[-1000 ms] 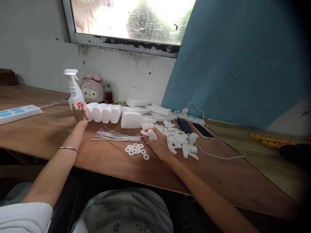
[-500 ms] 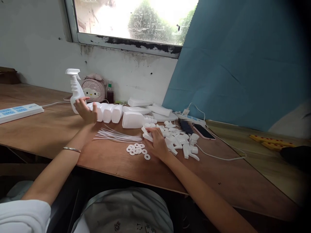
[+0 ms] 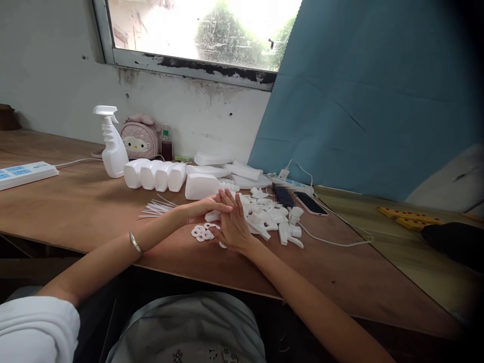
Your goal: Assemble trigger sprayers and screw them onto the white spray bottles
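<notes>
My left hand (image 3: 204,207) has come to the middle of the table, its fingers closed around a white spray trigger head (image 3: 212,216), mostly hidden by the hands. Against it lies my right hand (image 3: 235,224), fingers stretched out and the palm turned toward the left hand. Just below are white ring washers (image 3: 200,233), some covered by the right hand. White dip tubes (image 3: 155,207) lie partly behind the left forearm. To the right spreads a pile of trigger heads (image 3: 270,217). One assembled spray bottle (image 3: 114,154) stands upright at the left.
White bottles (image 3: 155,175) lie in a row, with more bottles (image 3: 230,171) heaped behind. A pink bag (image 3: 139,141) and a small dark bottle (image 3: 166,146) stand by the wall. A phone (image 3: 312,203), a cable (image 3: 340,243) and a power strip (image 3: 28,174) are on the table.
My left hand has moved right, from beside the upright spray bottle to my right hand. My right hand has gone from gripping a trigger head to stretched fingers. The view has shifted slightly.
</notes>
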`<move>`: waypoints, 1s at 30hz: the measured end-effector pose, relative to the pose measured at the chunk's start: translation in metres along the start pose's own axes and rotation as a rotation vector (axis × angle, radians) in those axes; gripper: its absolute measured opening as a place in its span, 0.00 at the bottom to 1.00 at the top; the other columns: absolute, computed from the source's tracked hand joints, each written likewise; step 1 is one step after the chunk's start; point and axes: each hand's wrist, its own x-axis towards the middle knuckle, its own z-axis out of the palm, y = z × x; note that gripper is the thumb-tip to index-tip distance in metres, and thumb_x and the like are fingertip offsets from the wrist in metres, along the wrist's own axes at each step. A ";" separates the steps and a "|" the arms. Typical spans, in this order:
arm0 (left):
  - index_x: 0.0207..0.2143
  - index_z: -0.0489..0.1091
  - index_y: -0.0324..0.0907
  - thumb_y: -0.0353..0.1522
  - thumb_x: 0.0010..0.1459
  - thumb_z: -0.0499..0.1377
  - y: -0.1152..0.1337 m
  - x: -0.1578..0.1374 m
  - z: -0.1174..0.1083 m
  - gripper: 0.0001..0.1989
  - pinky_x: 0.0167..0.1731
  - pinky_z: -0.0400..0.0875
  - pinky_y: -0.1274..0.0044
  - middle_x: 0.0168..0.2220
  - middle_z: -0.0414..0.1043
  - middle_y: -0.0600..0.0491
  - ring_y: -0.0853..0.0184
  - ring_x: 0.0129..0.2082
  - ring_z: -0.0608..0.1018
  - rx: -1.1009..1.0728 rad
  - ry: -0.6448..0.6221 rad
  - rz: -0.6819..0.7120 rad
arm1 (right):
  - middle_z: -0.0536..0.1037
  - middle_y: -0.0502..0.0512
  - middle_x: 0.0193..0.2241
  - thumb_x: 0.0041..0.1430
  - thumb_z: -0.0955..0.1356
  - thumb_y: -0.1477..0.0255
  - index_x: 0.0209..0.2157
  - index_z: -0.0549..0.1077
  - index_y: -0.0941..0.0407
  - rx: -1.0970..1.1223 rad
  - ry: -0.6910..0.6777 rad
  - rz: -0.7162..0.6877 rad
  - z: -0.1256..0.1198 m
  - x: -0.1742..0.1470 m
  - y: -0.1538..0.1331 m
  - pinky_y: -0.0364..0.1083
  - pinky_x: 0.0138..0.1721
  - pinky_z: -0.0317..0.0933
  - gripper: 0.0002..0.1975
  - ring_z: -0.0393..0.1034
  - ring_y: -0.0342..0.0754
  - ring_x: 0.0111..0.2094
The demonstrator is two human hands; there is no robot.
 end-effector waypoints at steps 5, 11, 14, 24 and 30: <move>0.35 0.63 0.40 0.32 0.42 0.64 0.010 -0.007 -0.019 0.17 0.17 0.57 0.83 0.22 0.61 0.59 0.77 0.17 0.64 0.312 0.220 0.229 | 0.68 0.64 0.46 0.58 0.57 0.71 0.49 0.60 0.59 -0.026 0.138 0.179 -0.008 -0.002 0.004 0.53 0.46 0.59 0.18 0.62 0.53 0.49; 0.35 0.64 0.37 0.37 0.46 0.61 -0.007 -0.008 -0.057 0.16 0.19 0.58 0.83 0.34 0.65 0.51 0.76 0.23 0.63 0.670 0.306 0.374 | 0.74 0.58 0.26 0.57 0.59 0.73 0.33 0.68 0.58 -0.267 -0.463 0.361 -0.005 -0.002 0.000 0.44 0.28 0.59 0.08 0.69 0.51 0.30; 0.34 0.64 0.36 0.37 0.46 0.61 -0.007 -0.007 -0.063 0.16 0.30 0.64 0.80 0.34 0.66 0.51 0.71 0.30 0.66 0.750 0.376 0.443 | 0.74 0.61 0.32 0.57 0.58 0.75 0.36 0.67 0.58 -0.334 -0.591 0.447 -0.003 0.000 -0.005 0.45 0.28 0.60 0.08 0.70 0.53 0.34; 0.32 0.65 0.35 0.35 0.47 0.59 -0.009 -0.009 -0.068 0.13 0.36 0.63 0.78 0.32 0.65 0.52 0.70 0.31 0.67 0.878 0.352 0.502 | 0.73 0.62 0.35 0.58 0.58 0.75 0.47 0.61 0.61 -0.198 -0.321 0.499 -0.005 0.001 -0.004 0.48 0.32 0.65 0.15 0.70 0.54 0.38; 0.33 0.64 0.36 0.36 0.48 0.58 -0.011 -0.009 -0.068 0.13 0.32 0.63 0.79 0.29 0.63 0.54 0.71 0.28 0.65 0.935 0.335 0.518 | 0.68 0.59 0.38 0.60 0.59 0.75 0.55 0.54 0.55 0.088 0.341 0.310 -0.011 0.003 0.000 0.50 0.37 0.68 0.21 0.67 0.50 0.40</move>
